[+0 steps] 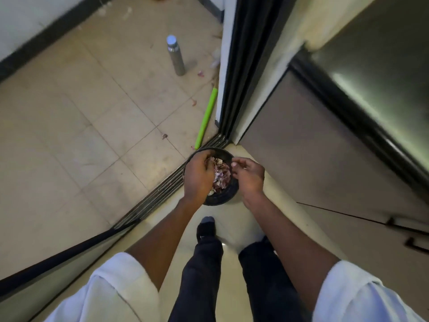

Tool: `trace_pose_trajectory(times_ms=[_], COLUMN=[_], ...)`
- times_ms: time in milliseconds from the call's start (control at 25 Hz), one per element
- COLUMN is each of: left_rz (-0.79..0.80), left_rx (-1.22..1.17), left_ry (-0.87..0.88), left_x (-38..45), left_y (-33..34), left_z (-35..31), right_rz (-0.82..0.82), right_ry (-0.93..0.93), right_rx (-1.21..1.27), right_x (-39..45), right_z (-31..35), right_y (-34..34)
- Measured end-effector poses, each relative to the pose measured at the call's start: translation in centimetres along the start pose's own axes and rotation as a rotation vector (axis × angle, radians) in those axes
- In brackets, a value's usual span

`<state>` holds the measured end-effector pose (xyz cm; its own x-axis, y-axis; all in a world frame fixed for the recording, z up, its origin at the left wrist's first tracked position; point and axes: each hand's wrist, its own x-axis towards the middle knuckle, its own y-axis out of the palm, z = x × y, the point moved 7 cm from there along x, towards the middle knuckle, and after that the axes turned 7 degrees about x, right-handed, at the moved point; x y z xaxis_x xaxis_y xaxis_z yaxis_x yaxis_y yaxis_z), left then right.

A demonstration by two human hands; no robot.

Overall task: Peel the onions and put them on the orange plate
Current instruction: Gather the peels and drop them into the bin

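Standing over a tiled floor (pixel 69 126), one person, seen from above; face out of frame, both white sleeves cut off at the near edge.

Left to right:

1. Dark skirting strip (pixel 34 40), far left, one, blurred.
2. Steel bottle (pixel 175 55), one, upright on the tiles, far centre, standing clear with open floor on its left.
3. Onion skin scraps (pixel 200 73) on the tiles near the bottle; a few, too small to count surely.
4. Green rod (pixel 206 117), one, lying slantwise beside the door frame; its far end touches the frame, what it is cannot be told.
5. Sliding-door track (pixel 162 189), one, running diagonally from near left to centre, dividing tiles from the smoother near floor.
6. Left hand (pixel 197 180), fingers curled down into the peelings, apparently gripping some; its back hides the bin's left rim.
7. Black bin (pixel 222 198), one, round, on the floor at the track's end, partly covered by both hands.
8. Onion peelings (pixel 220 175), a purple and pale heap inside the bin, uncounted.
9. Right hand (pixel 249 176), over the bin's right rim, fingers loosely curled; whether it pinches a scrap cannot be told. Hands apart.
10. Grey cabinet front (pixel 313 147), right, blurred.

Two dark trouser legs; one shoe (pixel 205 227) shows.
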<state>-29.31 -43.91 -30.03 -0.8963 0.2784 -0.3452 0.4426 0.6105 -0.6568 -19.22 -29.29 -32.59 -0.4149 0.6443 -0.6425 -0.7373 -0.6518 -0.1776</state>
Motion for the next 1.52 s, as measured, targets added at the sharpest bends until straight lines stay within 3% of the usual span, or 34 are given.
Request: trace_pose_trajectory(times_ms=[280, 400, 560, 640, 720, 800, 880, 960, 1080, 1240, 1400, 1520], left_rz=[0.024, 0.004, 0.284, 0.384, 0.506, 0.623, 0.717, 0.66, 0.524, 0.501, 0.423, 0.332], left_rx=[-0.161, -0.158, 0.19, 0.404, 0.414, 0.187, -0.167, -0.357, -0.364, -0.341, -0.253, -0.234], left_ry=[0.469, 0.729, 0.966, 0.913, 0.819, 0.691, 0.5, 0.405, 0.365, 0.388, 0.458, 0.463], left_x=[-7.3, -11.0, -14.9, -15.6, -16.4, -17.2, -17.4, -16.6, -15.0, -14.7, -14.8, -14.7], left_y=[-5.5, -5.1, 3.3, 8.4, 11.4, 12.4, 11.9, 10.3, 8.3, 8.1, 8.0, 6.6], left_z=[-22.8, -31.7, -41.0, -41.7, -40.7, -39.8, -39.6, -39.8, -39.2, -38.2, -37.4, -36.3], right_rz=[-0.077, -0.248, -0.581, -0.686, -0.727, -0.727, -0.612, -0.474, -0.328, -0.17, -0.177, -0.322], right_ry=[-0.427, -0.632, -0.588, -0.443, -0.312, -0.318, -0.418, -0.5, -0.535, -0.752, -1.105, -1.053], right_rx=[0.141, 0.19, 0.054, -0.222, -0.486, -0.617, -0.654, -0.639, -0.627, -0.768, -0.93, -0.925], right_x=[-13.1, -17.1, -18.0, -16.0, -14.4, -13.7, -12.9, -12.0, -10.7, -10.9, -12.3, -13.5], right_z=[18.6, 23.0, 21.2, 17.8, 14.8, 13.9, 15.3, 17.7, 19.6, 19.6, 18.9, 18.8], right_y=[-13.7, -21.7, -34.5, -39.6, -41.2, -39.6, -35.1, -31.0, -28.3, -28.8, -33.2, -34.0])
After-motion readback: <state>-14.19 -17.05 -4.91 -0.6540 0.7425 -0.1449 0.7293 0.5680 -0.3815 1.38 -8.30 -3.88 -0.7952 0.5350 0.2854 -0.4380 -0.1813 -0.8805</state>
